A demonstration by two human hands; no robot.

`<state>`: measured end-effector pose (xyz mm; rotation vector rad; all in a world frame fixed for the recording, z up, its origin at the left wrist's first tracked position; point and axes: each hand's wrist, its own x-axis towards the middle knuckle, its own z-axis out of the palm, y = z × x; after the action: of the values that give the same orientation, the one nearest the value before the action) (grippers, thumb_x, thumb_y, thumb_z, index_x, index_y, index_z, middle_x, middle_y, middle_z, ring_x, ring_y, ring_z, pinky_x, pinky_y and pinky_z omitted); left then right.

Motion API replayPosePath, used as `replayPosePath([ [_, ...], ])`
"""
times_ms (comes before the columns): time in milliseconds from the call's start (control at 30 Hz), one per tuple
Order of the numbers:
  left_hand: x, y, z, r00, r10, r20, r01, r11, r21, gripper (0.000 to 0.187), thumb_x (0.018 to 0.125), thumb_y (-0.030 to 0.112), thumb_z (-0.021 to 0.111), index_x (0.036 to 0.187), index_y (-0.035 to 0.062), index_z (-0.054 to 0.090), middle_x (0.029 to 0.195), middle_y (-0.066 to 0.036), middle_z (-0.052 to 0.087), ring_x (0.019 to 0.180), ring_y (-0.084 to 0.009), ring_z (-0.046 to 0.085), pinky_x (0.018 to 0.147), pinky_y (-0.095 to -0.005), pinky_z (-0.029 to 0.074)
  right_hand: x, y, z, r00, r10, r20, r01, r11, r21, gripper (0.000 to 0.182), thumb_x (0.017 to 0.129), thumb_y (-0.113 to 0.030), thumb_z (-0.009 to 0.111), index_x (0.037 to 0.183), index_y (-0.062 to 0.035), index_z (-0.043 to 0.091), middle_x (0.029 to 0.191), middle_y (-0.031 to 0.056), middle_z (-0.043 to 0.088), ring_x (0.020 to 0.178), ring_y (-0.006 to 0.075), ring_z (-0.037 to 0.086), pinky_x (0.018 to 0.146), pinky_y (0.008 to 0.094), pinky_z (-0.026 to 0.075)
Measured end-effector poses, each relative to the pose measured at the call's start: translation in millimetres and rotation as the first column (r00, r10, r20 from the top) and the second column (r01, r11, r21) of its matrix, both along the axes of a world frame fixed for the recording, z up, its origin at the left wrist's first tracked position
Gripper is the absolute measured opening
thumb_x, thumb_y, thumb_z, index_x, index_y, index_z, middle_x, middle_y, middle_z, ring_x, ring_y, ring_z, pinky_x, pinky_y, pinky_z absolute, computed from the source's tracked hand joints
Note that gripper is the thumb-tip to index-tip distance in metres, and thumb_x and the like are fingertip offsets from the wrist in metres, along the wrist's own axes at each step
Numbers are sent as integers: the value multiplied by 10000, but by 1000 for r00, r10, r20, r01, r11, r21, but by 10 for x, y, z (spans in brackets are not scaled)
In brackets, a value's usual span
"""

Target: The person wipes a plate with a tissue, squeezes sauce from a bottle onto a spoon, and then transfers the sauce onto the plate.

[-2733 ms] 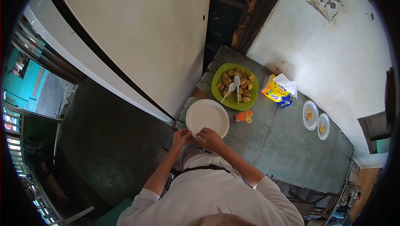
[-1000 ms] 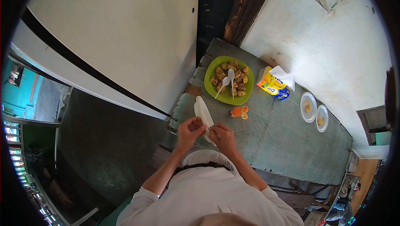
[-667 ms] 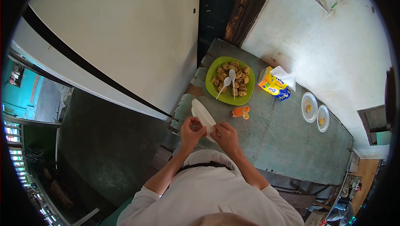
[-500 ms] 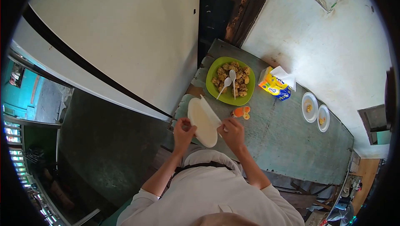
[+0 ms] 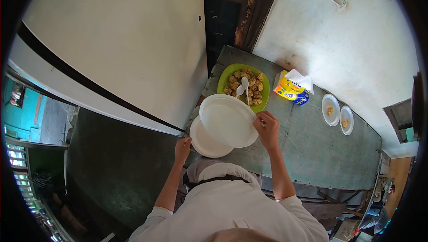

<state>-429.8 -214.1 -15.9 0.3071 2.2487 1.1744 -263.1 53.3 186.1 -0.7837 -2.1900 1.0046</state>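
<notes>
My right hand (image 5: 267,129) is closed on the right rim of an oval white disposable plate (image 5: 229,122). Beneath it and to the left, a second white disposable plate (image 5: 206,141) is pinched at its left edge by my left hand (image 5: 183,148). The upper plate overlaps much of the lower one and also covers the front of a green plate (image 5: 222,78). Browned, lumpy fried pieces (image 5: 256,82) fill that green plate, with two white plastic spoons (image 5: 245,82) lying on them.
A yellow and blue tissue pack (image 5: 292,88) stands by the wall. Two white plates (image 5: 331,119) with bits of food sit farther right on the worn green table (image 5: 307,153). A large pale panel (image 5: 125,50) rises on the left.
The two white plates, pressed together and tilted before, are now apart and lie flatter. My right hand has moved right and up with one, my left hand slightly left. Orange-topped items are now hidden.
</notes>
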Motion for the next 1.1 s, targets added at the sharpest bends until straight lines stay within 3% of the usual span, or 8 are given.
replayPosePath([
  [33,-39,5,-58,970,-139,-198,126,989,-78,334,852,275,571,1099,52,574,1034,-76,574,813,-155,598,699,-357,498,-4,32,16,1000,21,-9,-21,1000,-22,100,690,4,585,773,59,578,715,121,578,582,190,551,562,273,450],
  [133,31,358,703,940,227,256,-316,865,390,361,866,337,554,1086,52,585,1095,-90,556,847,-169,582,742,-334,458,-7,130,105,995,103,14,-102,990,-101,98,710,-2,573,784,61,582,723,112,580,594,164,550,565,263,448],
  [233,-23,669,1337,912,73,404,-352,644,679,365,879,359,537,1039,37,598,1008,-64,584,787,-129,566,698,-254,439,-50,183,172,980,199,14,-193,964,-183,106,722,-6,571,803,60,587,748,109,586,615,151,552,569,256,447],
  [367,-87,799,1823,958,-100,267,-114,724,680,309,912,314,499,939,24,604,839,-3,590,729,-56,511,670,-198,408,-126,244,221,982,181,-59,-190,961,-199,127,739,-6,566,846,49,608,811,116,596,652,167,560,584,262,452],
  [433,-136,821,1874,948,-141,287,-117,684,720,297,924,296,486,894,24,603,767,23,577,708,-29,485,650,-186,398,-162,276,318,991,114,-66,-115,993,-13,158,745,14,556,890,35,615,836,116,600,669,182,564,607,267,456],
  [633,34,968,2042,937,143,320,-333,644,688,293,919,296,499,825,36,595,700,54,532,609,-10,442,531,-176,369,-201,171,602,987,-89,-135,121,960,253,334,759,47,569,1081,-36,604,933,118,622,735,196,594,689,295,472],
  [767,153,972,2059,976,85,201,-200,717,668,262,925,261,491,850,35,600,684,61,509,565,3,405,485,-157,327,-348,-44,695,970,-78,-231,147,943,300,434,756,64,572,1170,-65,556,978,118,629,840,262,612,754,350,481],
  [1100,442,1103,2368,986,-76,-147,154,750,643,280,941,164,372,974,-35,567,680,-4,500,602,-63,418,533,-217,344,-479,-357,625,967,235,-100,-161,863,478,337,602,86,590,910,-40,644,952,67,615,867,248,572,754,335,494],
])
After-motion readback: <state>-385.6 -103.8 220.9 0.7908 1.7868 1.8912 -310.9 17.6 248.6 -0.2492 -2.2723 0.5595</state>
